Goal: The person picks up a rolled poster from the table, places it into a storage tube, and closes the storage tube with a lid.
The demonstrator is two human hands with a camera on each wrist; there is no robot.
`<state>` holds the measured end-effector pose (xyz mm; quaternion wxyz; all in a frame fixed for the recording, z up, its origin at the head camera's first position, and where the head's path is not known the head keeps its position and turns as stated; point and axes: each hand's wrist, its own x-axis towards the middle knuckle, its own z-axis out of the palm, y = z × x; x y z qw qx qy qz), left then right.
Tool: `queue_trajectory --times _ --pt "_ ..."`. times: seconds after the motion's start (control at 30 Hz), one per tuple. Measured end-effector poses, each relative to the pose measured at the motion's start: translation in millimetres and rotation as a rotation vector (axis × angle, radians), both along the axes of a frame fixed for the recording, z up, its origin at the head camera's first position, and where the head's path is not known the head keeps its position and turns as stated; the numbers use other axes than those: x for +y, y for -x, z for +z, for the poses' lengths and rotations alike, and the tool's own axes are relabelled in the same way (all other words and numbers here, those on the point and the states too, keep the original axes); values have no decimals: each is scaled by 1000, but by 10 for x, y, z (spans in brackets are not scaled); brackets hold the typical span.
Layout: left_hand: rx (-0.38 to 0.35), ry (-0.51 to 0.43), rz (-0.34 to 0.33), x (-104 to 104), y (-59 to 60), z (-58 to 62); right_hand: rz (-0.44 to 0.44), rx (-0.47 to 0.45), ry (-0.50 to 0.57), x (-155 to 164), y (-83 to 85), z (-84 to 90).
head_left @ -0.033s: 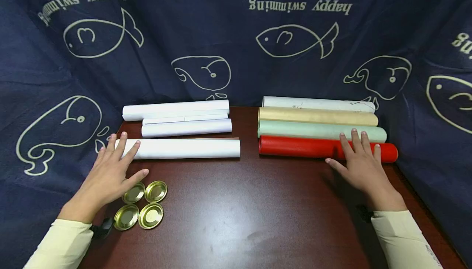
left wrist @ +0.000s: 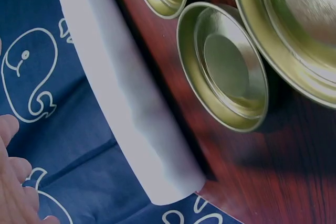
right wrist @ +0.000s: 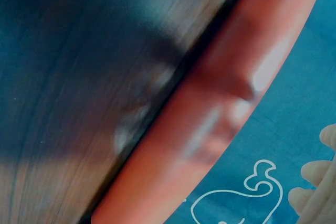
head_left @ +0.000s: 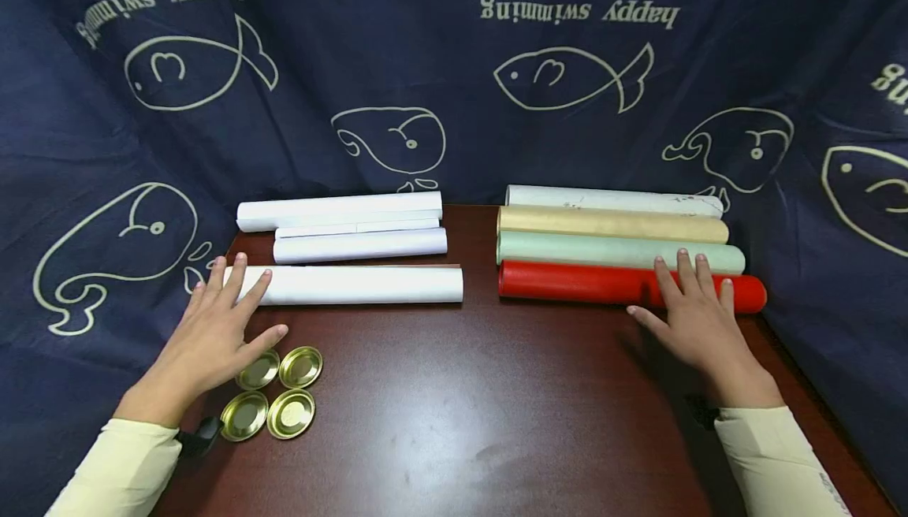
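Both hands lie flat on paper rolls at the two ends of the table.

Nothing has shifted since the moment before. The left hand [head_left: 209, 336] stays spread, fingers straight, over the near end of the front white roll [head_left: 355, 285], gripping nothing; four gold lids [head_left: 277, 392] sit just beside it. The right hand [head_left: 691, 316] likewise rests with straight fingers across the red roll [head_left: 574, 283], nearest in a row with the green roll [head_left: 582, 251] and tan roll [head_left: 610, 223]. Neither roll looks lifted off the table [head_left: 454, 422] yet.
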<state>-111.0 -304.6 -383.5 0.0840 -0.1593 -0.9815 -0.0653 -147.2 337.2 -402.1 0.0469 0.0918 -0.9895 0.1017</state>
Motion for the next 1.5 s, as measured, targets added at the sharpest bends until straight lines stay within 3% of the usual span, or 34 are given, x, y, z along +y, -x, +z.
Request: queue_trajectory --times 0.47,0.73,0.97,1.23,1.5 --pt "-30 -9 -54 68 122 -13 29 40 4 42 15 -51" --pt "-146 133 -91 268 453 70 224 61 35 -98 283 -196" --pt "-136 110 -197 466 717 -27 325 142 50 -204 504 -217" --pt "-142 154 -141 471 893 -166 363 170 30 -180 599 -280" --pt "-198 34 -96 422 997 -270 354 158 124 -176 643 -385"
